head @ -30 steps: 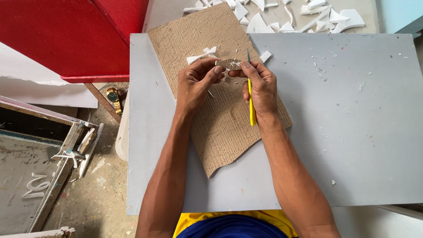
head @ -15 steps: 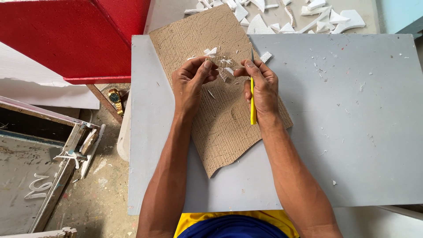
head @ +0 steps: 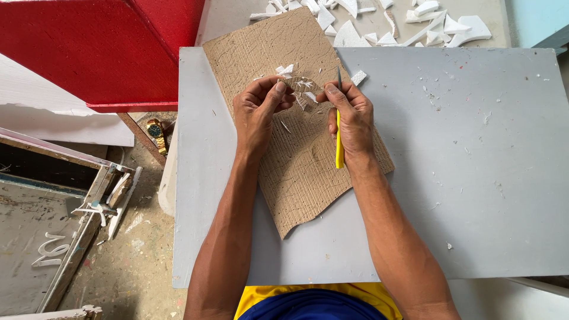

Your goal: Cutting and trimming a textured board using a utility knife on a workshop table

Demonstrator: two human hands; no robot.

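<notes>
On the far part of the brown cardboard mat (head: 299, 160), left hand (head: 256, 114) pinches a small white foam piece (head: 299, 89) just left of right hand (head: 351, 118), fist closed on yellow knife (head: 339, 142), blade pointing far.

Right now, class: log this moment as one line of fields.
left hand: pinching small white piece | right hand: holding yellow craft knife | under hands: scored cardboard mat | surface: grey board
</notes>
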